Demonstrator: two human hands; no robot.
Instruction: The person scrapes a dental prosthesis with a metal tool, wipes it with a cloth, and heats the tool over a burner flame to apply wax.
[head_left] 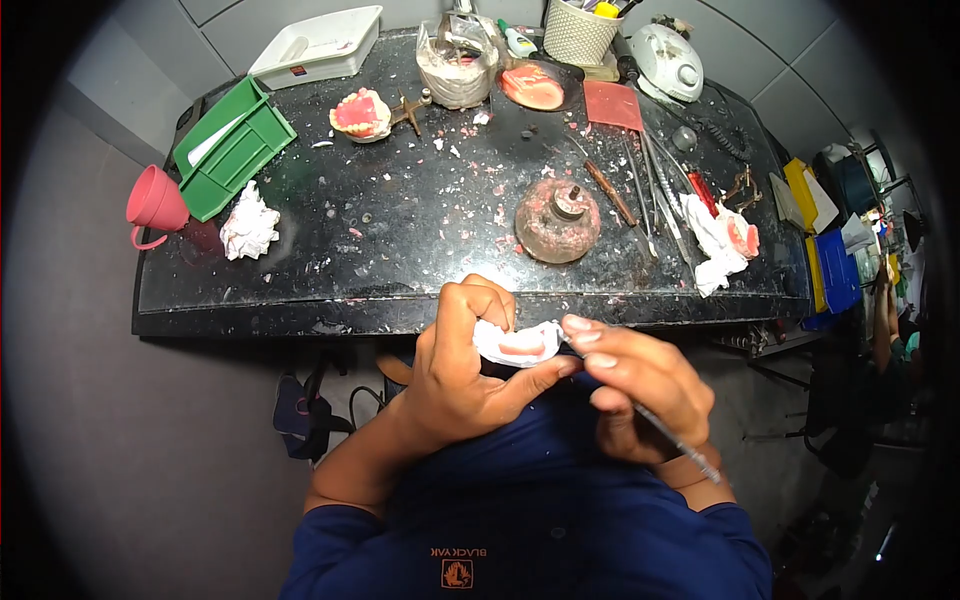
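Note:
A white dental cast point(518, 345) with a pink patch on it sits between both hands, in front of the desk's near edge. My left hand point(465, 365) wraps round the cast, with the thumb under its lower edge. In my right hand point(645, 385) is a thin metal tool point(665, 432), slanting down to the right. Its tip meets the cast's right end, where the fingertips partly cover it.
The black desk point(400, 262) carries a round burner point(558, 222), metal tools, a pink-and-cream dental model point(362, 115), a green tray point(235, 150), a pink cup point(157, 203) and crumpled tissue point(250, 225). Scraps lie scattered. Part of another person point(882, 330) shows at far right.

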